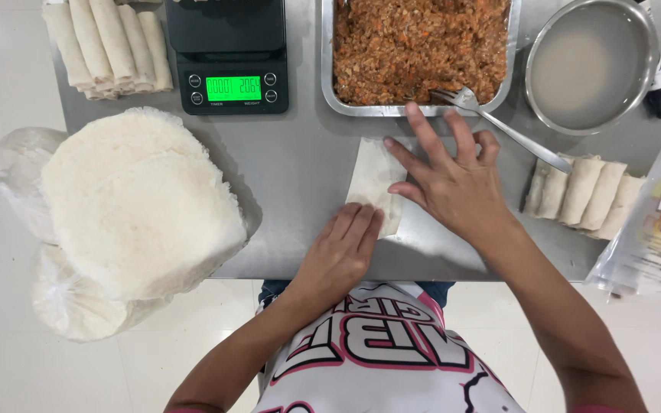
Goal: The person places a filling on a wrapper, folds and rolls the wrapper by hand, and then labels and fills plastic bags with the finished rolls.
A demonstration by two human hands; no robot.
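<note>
Two bare hands pressed flat on a thin wrapper at the near edge of the bench.

Nearest the camera, the left hand point(340, 256) lay with fingers together and flat on the near corner of the pale, thin, half-folded pastry wrapper point(375, 182), while the right hand point(453, 183) spread its fingers apart over the wrapper's right side; neither grip was closed around anything. The wrapper sat on the grey steel bench point(292, 168), just below the rectangular metal tray of brown minced filling point(421, 47) with a metal fork point(499, 122) leaning from it. It looked light, limp and easily torn, best handled by its edges and corners. A thick stack of round white wrappers point(139, 203) lay left, finished pale rolls point(583, 195) right, beyond them a black digital scale point(229, 57) and a round steel bowl of cloudy liquid point(590, 65).
</note>
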